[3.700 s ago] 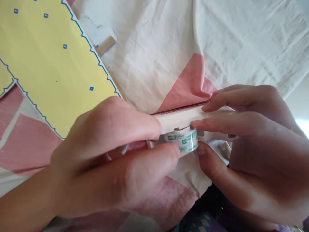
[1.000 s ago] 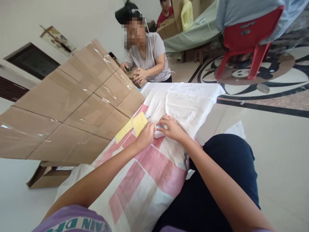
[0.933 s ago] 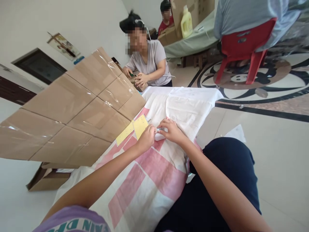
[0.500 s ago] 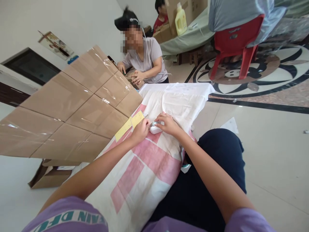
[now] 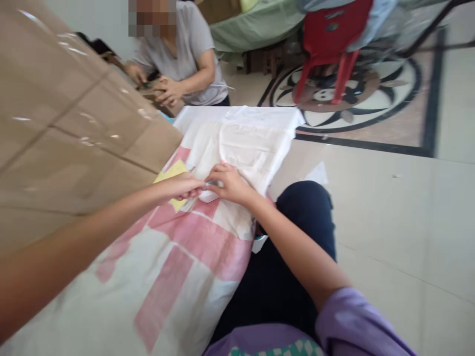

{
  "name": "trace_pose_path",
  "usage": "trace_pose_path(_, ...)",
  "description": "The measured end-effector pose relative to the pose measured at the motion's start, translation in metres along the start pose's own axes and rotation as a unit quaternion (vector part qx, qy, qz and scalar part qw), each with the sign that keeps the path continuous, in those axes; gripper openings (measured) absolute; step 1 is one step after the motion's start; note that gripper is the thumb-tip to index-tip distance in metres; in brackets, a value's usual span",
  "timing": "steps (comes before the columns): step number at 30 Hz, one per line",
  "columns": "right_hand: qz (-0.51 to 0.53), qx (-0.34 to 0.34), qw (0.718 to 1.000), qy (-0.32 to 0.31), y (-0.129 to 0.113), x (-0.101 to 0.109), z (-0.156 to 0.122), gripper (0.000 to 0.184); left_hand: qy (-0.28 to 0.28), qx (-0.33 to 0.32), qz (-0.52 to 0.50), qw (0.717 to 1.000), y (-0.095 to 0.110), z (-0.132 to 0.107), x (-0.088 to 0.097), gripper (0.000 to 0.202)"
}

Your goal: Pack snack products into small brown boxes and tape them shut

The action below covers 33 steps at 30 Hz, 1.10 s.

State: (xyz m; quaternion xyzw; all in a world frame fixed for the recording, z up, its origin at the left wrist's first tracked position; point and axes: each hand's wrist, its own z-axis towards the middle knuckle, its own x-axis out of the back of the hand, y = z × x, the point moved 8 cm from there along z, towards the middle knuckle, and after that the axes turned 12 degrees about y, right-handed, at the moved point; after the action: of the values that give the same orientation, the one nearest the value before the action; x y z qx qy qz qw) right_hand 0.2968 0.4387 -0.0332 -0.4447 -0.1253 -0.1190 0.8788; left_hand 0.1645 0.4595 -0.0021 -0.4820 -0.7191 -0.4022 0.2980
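My left hand (image 5: 187, 186) is closed in a pinch, its fingertips at a small white object (image 5: 209, 195) on the cloth-covered table. What lies in that pinch is too small and blurred to make out. From the other side my right hand (image 5: 229, 183) curls its fingers over the white object, gripping it near a shiny bluish-grey part (image 5: 213, 183). The two hands nearly meet there. Beside and partly behind my left hand lie yellow cards (image 5: 173, 171) with small marks. A white and pink patterned cloth (image 5: 208, 240) lies under everything.
A tall cardboard panel (image 5: 89, 143), taped and divided by seams, stands along the left side. Across the table a person in a grey shirt (image 5: 195, 44) works with both hands. A red plastic chair (image 5: 334, 34) stands farther back. White paper (image 5: 317, 174) lies on the floor at right.
The view has tilted down and turned right, so everything sits farther left and higher. My left hand has rotated flatter, still at the white object. My right hand stays over it.
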Motion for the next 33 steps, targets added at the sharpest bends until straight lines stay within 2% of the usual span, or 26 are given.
trace_pose_path(1, -0.004, 0.004, 1.000, -0.009, -0.002, 0.000, -0.001, 0.019, -0.008, 0.030, 0.005, 0.999, -0.004, 0.000, 0.000, 0.038)
trace_pose_path(3, -0.019, 0.010, 0.999, -0.030, -0.003, -0.002, -0.001, 0.017, -0.037, 0.033, 0.010, 0.999, -0.011, 0.006, -0.003, 0.040)
trace_pose_path(6, -0.049, 0.005, 0.998, -0.032, 0.000, -0.002, -0.001, 0.020, -0.066, 0.082, -0.005, 0.994, -0.033, 0.026, -0.008, 0.042)
trace_pose_path(9, -0.063, -0.012, 0.997, -0.032, 0.000, -0.001, -0.001, 0.017, -0.076, 0.092, -0.013, 0.993, -0.041, 0.037, -0.010, 0.039)
trace_pose_path(14, -0.061, -0.010, 0.997, -0.048, -0.007, 0.001, -0.002, 0.014, -0.095, 0.075, -0.004, 0.993, -0.034, 0.023, -0.007, 0.040)
trace_pose_path(17, -0.066, -0.009, 0.996, -0.055, -0.006, 0.000, -0.001, 0.018, -0.101, 0.041, -0.037, 0.993, -0.027, 0.018, -0.009, 0.041)
trace_pose_path(23, -0.058, 0.002, 0.997, -0.051, -0.004, -0.004, 0.001, 0.019, -0.078, 0.032, -0.071, 0.994, -0.033, 0.030, -0.015, 0.030)
trace_pose_path(26, -0.054, 0.006, 0.997, -0.048, -0.002, -0.006, 0.002, 0.016, -0.074, 0.022, -0.086, 0.993, -0.035, 0.036, -0.017, 0.032)
trace_pose_path(30, -0.044, 0.018, 0.998, -0.045, -0.001, -0.007, 0.002, 0.015, -0.066, -0.036, -0.076, 0.994, -0.028, 0.032, -0.018, 0.036)
trace_pose_path(33, -0.038, 0.015, 0.998, -0.045, 0.000, -0.008, 0.001, 0.017, -0.032, -0.095, -0.036, 0.994, -0.016, 0.021, -0.014, 0.033)
